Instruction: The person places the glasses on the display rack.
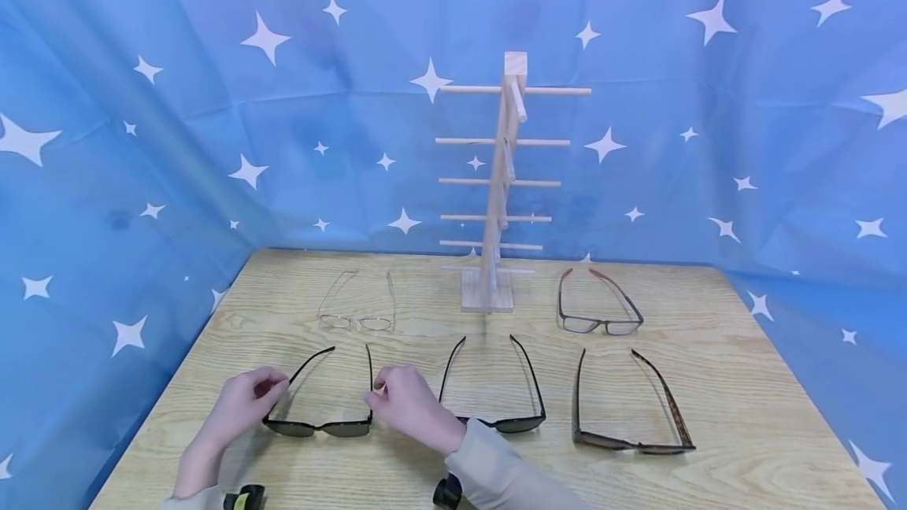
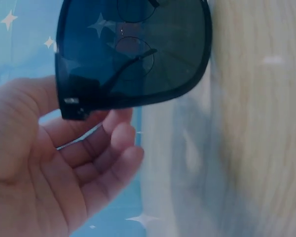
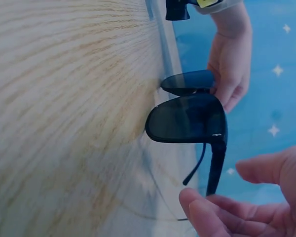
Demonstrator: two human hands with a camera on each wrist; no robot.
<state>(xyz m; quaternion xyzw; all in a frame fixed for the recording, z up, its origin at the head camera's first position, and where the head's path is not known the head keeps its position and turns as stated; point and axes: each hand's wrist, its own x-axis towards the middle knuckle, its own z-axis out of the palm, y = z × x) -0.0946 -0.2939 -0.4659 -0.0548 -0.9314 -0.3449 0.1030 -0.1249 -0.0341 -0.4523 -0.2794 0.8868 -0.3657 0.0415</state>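
Observation:
Black sunglasses [image 1: 345, 429] stand near the front left of the table, arms unfolded and pointing to the back. My left hand [image 1: 244, 404] pinches their left arm between thumb and fingers; in the left wrist view the dark lens [image 2: 153, 64] hides the thumb tip. On the other side, my right hand [image 1: 411, 404] is close around the right arm. The right wrist view shows that arm [image 3: 217, 168] between the thumb and the loosely bent fingers, with the thumb apart from it. A second pair of black sunglasses [image 1: 520, 425] lies just right, partly behind my right hand.
Brown tortoiseshell sunglasses [image 1: 638, 445] lie at the front right. Behind them are dark-framed eyeglasses [image 1: 605, 327], and thin wire-framed eyeglasses [image 1: 356, 323] lie at the back left. A wooden display rack [image 1: 499, 140] with several crossbars rises at the table's back. A blue star-patterned curtain [image 1: 340, 124] surrounds the table.

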